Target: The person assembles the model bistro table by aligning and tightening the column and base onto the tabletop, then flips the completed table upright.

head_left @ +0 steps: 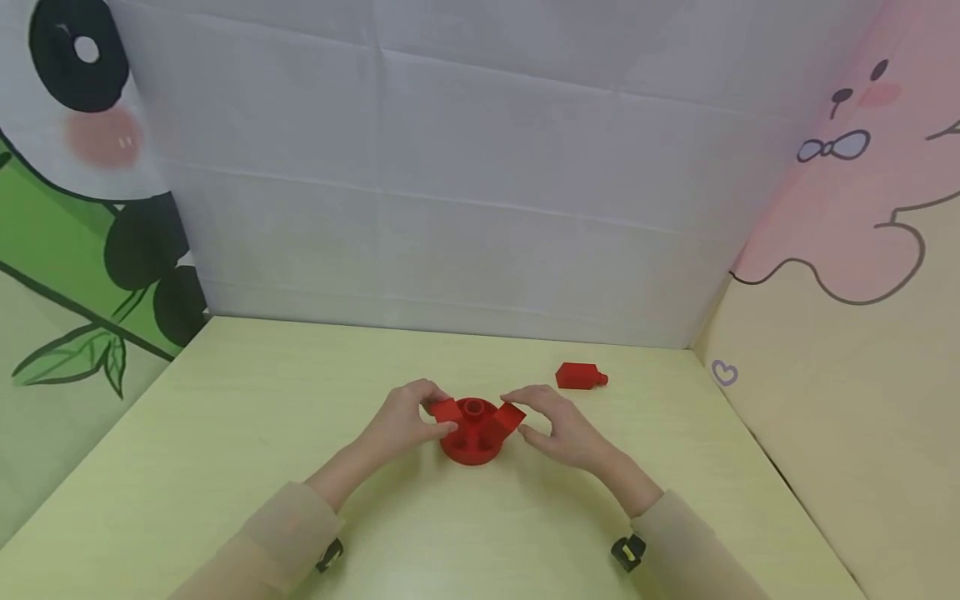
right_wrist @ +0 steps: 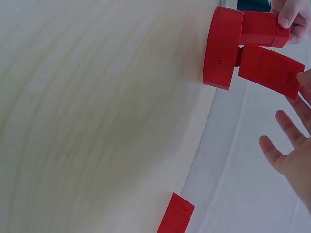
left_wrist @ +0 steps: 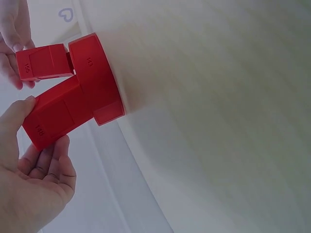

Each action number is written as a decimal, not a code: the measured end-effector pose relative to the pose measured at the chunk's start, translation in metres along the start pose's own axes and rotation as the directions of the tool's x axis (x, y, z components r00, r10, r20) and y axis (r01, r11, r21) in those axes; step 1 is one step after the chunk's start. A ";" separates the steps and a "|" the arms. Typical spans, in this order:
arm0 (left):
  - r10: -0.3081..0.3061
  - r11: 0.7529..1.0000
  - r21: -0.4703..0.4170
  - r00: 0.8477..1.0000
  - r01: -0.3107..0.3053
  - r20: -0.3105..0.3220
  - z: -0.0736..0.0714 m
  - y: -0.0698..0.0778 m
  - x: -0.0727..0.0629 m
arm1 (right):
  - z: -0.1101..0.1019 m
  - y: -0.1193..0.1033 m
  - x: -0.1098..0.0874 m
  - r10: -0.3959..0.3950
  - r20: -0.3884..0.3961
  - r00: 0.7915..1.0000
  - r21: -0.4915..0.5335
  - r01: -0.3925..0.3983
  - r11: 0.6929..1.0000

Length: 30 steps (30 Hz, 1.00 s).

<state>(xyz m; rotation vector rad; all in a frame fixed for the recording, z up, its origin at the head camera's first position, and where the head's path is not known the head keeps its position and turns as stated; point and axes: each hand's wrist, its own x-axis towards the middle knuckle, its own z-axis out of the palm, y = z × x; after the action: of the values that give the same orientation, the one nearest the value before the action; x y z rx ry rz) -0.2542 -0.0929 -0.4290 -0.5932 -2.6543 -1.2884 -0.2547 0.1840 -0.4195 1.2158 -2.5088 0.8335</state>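
Observation:
A round red base [head_left: 471, 455] with a ring-shaped hub in its middle stands on the table. My left hand [head_left: 403, 419] grips a red block [left_wrist: 53, 114] marked 148, which sits upright against the base's left side. On the right, a second red block [right_wrist: 270, 70] leans outward, its narrow peg end at the base. My right hand [head_left: 561, 427] pinches this leaning block near its upper end, with the other fingers spread in the right wrist view. How deep each block's lower end sits in the base is hidden.
A loose red block [head_left: 577, 376] with a round peg at one end lies on the pale table [head_left: 300, 367], behind and right of the base. A white cloth wall [head_left: 450, 250] rises at the table's back edge, with printed panels at both sides.

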 end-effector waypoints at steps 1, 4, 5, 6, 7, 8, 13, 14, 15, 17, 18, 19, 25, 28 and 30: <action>-0.005 1.000 -0.002 1.000 0.005 0.003 0.000 0.000 0.000 | 0.000 0.000 0.000 0.000 -0.002 1.000 -0.002 0.000 1.000; -0.016 1.000 -0.002 1.000 0.016 0.007 0.000 0.001 0.001 | 0.000 0.000 0.000 0.009 -0.011 1.000 -0.006 -0.009 1.000; -0.017 1.000 -0.001 1.000 0.017 0.007 0.000 0.001 0.002 | 0.000 0.000 0.000 0.016 -0.015 1.000 -0.007 -0.016 1.000; -0.019 1.000 0.002 1.000 0.019 0.007 0.001 0.001 0.002 | 0.001 -0.001 -0.001 0.032 -0.017 0.999 -0.011 -0.032 0.999; -0.019 1.000 0.002 1.000 0.019 0.006 0.001 0.000 0.002 | 0.001 -0.001 0.000 0.048 -0.021 0.999 -0.011 -0.048 0.999; -0.019 1.000 0.003 1.000 0.019 0.004 0.001 0.000 0.002 | 0.002 -0.001 0.000 0.061 -0.023 0.998 -0.015 -0.061 0.998; -0.028 1.000 -0.003 1.000 0.028 0.005 0.002 -0.001 0.003 | 0.009 -0.003 0.004 0.126 -0.024 0.992 -0.015 -0.127 0.992; -0.028 1.000 -0.002 1.000 0.028 0.005 0.002 -0.001 0.003 | 0.011 -0.003 0.006 0.135 -0.020 0.991 -0.010 -0.136 0.991; -0.029 1.000 -0.005 1.000 0.030 0.006 0.002 -0.001 0.003 | 0.012 -0.004 0.007 0.145 -0.015 0.989 -0.004 -0.145 0.989; -0.027 1.000 -0.009 1.000 0.027 0.008 0.002 -0.001 0.003 | 0.014 -0.005 0.011 0.163 0.000 0.987 0.007 -0.163 0.987; -0.025 1.000 -0.011 1.000 0.025 0.010 0.002 0.000 0.002 | 0.016 -0.006 0.012 0.171 0.010 0.985 0.012 -0.171 0.985; -0.023 1.000 -0.012 1.000 0.023 0.011 0.002 0.000 0.002 | 0.017 -0.006 0.014 0.177 0.021 0.984 0.021 -0.178 0.984; 0.000 1.000 -0.011 1.000 0.000 0.008 0.001 -0.001 0.002 | 0.022 -0.011 0.024 0.248 0.061 0.967 0.027 -0.250 0.968; 0.004 1.000 -0.007 1.000 -0.004 0.006 0.002 -0.003 0.003 | 0.027 -0.012 0.031 0.313 0.049 0.949 0.022 -0.314 0.949; 0.001 1.000 -0.007 1.000 -0.001 0.006 0.002 -0.004 0.004 | 0.031 -0.012 0.034 0.360 0.037 0.932 0.023 -0.361 0.932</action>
<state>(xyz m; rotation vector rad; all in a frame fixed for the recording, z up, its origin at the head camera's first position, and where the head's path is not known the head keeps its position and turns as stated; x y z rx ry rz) -0.2591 -0.0919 -0.4320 -0.6004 -2.6556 -1.2976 -0.2657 0.1377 -0.4250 0.7868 -2.8019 0.9385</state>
